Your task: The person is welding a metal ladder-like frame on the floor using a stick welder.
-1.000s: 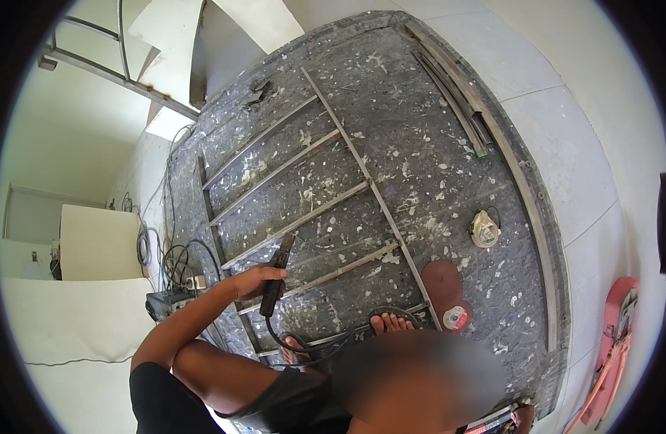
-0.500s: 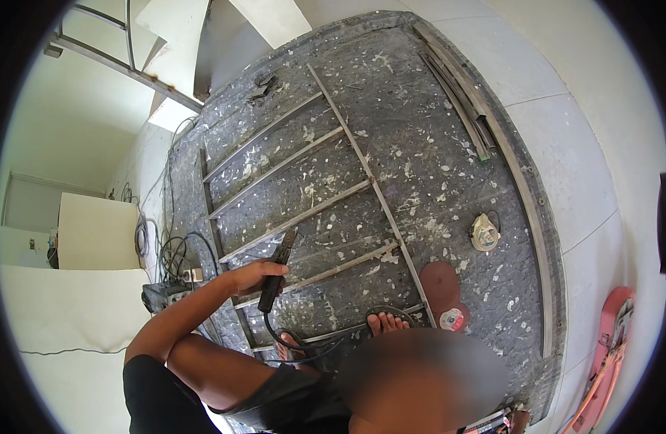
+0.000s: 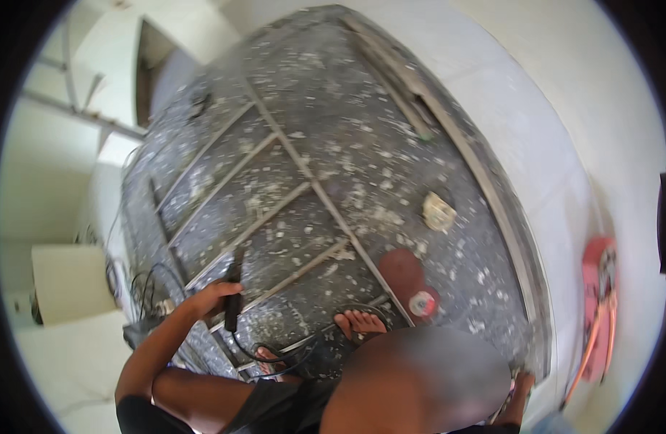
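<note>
My left hand [image 3: 212, 295] is closed around the black handle of a welding electrode holder [image 3: 234, 300], whose cable trails down between my feet. The holder is above the lower left part of a ladder-shaped metal frame [image 3: 313, 184] lying flat on the mat. My right hand [image 3: 522, 381] is small at the lower right, by the mat's edge; its fingers are blurred and partly hidden, so what it touches cannot be made out. Reddish-brown round discs [image 3: 401, 273] lie right of the frame, one with a pale label [image 3: 423, 304].
A paint-spattered dark mat [image 3: 347, 87] covers the floor. Long metal bars [image 3: 456, 137] run along its right side, near a whitish roundish object [image 3: 438, 213]. A red tool with orange cords [image 3: 599, 296] is at far right. A dark box [image 3: 139, 330] and coiled cables [image 3: 145, 293] are at left.
The view has turned, so the scene slides leftward and blurs. My right hand has come into view at the lower right. My left hand still grips the electrode holder.
</note>
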`<state>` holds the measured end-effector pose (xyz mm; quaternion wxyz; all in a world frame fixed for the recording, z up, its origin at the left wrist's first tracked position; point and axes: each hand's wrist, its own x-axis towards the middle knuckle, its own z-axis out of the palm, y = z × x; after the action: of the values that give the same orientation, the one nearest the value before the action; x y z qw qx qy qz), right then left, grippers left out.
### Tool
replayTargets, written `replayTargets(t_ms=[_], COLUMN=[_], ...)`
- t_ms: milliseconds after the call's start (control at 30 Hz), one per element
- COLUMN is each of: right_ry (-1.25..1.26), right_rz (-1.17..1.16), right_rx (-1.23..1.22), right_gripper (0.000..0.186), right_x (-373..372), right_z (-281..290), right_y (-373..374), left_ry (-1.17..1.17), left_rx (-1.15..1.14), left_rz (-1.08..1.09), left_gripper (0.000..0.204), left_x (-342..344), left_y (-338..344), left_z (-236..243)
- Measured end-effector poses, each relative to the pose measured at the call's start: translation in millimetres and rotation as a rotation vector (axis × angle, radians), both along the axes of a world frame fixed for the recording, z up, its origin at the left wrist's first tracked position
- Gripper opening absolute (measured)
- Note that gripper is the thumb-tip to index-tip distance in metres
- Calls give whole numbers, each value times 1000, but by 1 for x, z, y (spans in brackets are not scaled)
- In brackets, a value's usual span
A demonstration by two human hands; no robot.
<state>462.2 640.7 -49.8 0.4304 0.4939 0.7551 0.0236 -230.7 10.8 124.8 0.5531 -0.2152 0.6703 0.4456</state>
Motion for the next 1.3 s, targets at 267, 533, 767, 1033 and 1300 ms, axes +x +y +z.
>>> replayTargets(t_ms=[267,533,767,1033,1300], right_ry=[448,185,819,2201,2423], right_rz=[-537,-190,75,-573,-1060], right_rx=[374,634,1075,-438,-1513], right_gripper=[37,28,51,29,15], right_x=[-6,32,-97,-534,-688], right_z=[8,-26,19,245,340], right_y=[3,49,174,11,-192], left_ry=[-15,10,287,398,655], left_rx=[15,47,189,223,62], left_rz=[83,12,-363,-511,-589], left_gripper=[44,38,53,73,91], left_x=[1,6,5,16,42], left_y=[10,8,33,62,41], left_z=[9,12,41,89,105])
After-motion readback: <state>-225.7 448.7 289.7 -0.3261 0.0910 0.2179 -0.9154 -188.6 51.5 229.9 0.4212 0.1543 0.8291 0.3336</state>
